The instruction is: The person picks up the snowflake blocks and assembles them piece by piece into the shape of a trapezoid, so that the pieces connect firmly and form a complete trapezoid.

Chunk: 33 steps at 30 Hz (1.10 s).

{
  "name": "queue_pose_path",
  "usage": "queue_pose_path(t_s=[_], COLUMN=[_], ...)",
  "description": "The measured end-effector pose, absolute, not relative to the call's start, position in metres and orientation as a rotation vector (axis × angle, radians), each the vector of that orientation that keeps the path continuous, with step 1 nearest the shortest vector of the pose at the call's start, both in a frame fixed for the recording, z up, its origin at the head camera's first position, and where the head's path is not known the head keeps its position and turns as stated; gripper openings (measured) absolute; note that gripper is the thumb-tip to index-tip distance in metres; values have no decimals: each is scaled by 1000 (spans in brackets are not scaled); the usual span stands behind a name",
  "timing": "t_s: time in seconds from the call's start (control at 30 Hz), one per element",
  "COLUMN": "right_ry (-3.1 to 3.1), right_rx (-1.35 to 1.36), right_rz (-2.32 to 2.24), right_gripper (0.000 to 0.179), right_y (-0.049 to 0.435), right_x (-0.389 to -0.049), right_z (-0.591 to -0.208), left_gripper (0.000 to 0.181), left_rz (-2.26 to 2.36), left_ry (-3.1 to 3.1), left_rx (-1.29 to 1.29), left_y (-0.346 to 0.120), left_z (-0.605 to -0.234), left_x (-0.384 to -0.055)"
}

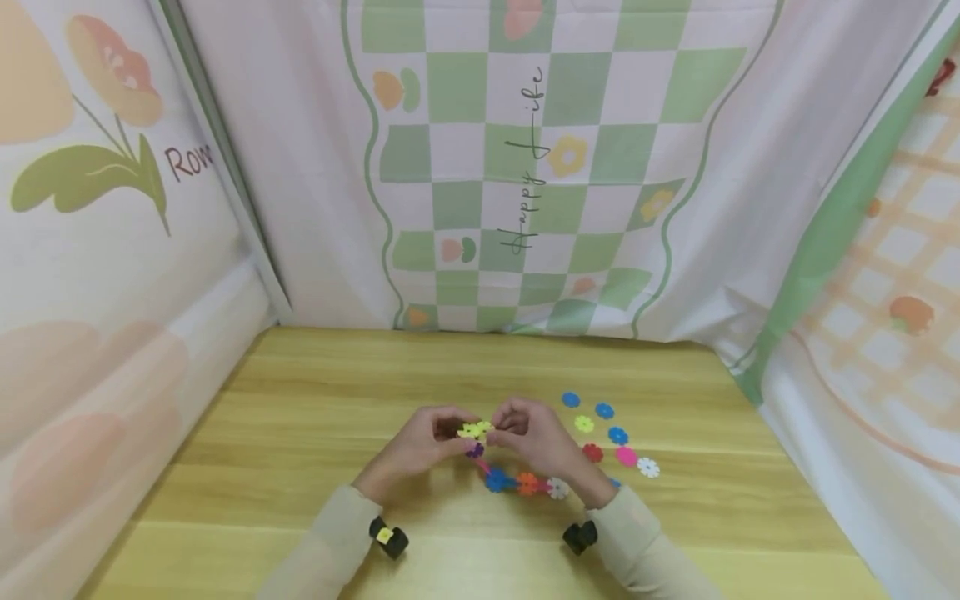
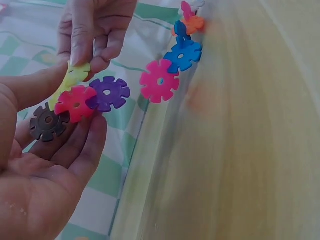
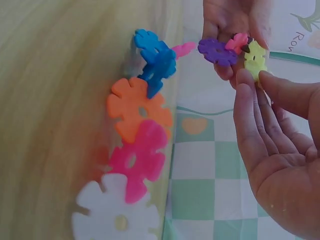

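Observation:
Both hands meet over the table, holding a small cluster of notched plastic flower discs. My left hand [image 1: 429,437] holds the cluster, its thumb by the yellow discs [image 2: 59,94] and its fingers beneath a black disc [image 2: 48,122] and a pinkish-red disc [image 2: 76,103]. A purple disc [image 2: 109,93] juts from the pinkish-red one. My right hand [image 1: 536,437] pinches a yellow disc [image 3: 255,59] between thumb and fingertips. Just beyond is a linked row: pink [image 2: 160,81], blue [image 2: 183,56], orange [image 3: 140,107], another pink disc [image 3: 140,157] and white [image 3: 117,210].
Loose discs lie to the right of my right hand: blue [image 1: 604,410], yellow [image 1: 584,424], red [image 1: 592,452], pink [image 1: 626,456] and white [image 1: 648,467]. The wooden table [image 1: 337,358] ends at a checkered curtain [image 1: 517,208], with more cloth on both sides.

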State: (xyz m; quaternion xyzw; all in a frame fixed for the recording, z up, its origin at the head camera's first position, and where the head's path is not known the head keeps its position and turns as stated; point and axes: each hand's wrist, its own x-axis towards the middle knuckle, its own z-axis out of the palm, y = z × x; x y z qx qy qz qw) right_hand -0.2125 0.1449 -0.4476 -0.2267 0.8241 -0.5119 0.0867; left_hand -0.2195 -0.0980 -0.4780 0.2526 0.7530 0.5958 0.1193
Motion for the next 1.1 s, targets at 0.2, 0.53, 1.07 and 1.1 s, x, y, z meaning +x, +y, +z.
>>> queue_pose_path(t_s=[0.2, 0.53, 1.07, 1.1], right_ry=[2583, 2464, 2509, 2514], right_rx=[-700, -898, -822, -833], right_rz=[-1321, -988, -991, -993], right_gripper=[11, 23, 6, 5], right_y=[153, 153, 146, 145], right_x=[-216, -214, -209, -208], right_z=[-449, -461, -466, -466], left_gripper=[33, 35, 37, 37], left_rz=[1728, 1794, 1937, 1943], left_ry=[2262, 2247, 2050, 2043], left_rx=[632, 465, 309, 303], left_y=[-101, -98, -93, -93], left_z=[-479, -497, -503, -502], left_x=[-224, -229, -227, -227])
